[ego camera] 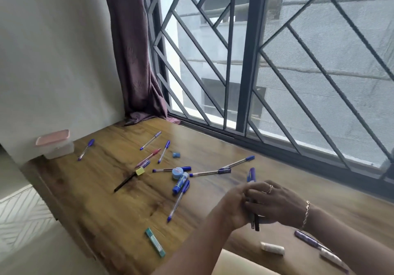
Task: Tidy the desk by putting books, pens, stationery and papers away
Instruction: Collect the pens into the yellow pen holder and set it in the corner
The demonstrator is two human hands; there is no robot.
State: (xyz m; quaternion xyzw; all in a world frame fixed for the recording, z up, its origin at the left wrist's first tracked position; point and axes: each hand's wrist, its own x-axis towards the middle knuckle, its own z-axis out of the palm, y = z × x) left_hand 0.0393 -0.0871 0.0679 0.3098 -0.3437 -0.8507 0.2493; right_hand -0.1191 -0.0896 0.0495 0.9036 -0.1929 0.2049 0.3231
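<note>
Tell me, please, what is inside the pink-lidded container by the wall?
The pink-lidded container is shut; its cloudy walls show no clear contents, so whatever is inside cannot be seen.

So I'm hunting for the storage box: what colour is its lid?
Pale pink lid on a clear plastic box, seen in the head view.

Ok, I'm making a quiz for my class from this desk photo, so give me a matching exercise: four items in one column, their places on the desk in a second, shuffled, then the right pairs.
Items:
1. pink-lidded container
2. teal lead case
3. small blue sharpener
4. white tube

Places:
A. near edge of the desk, left of the person's arms
B. far left corner, against the wall
C. near edge, under the right forearm
D. middle of the desk, just right of the upper pens

Pairs: 1-B, 2-A, 3-D, 4-C
</note>
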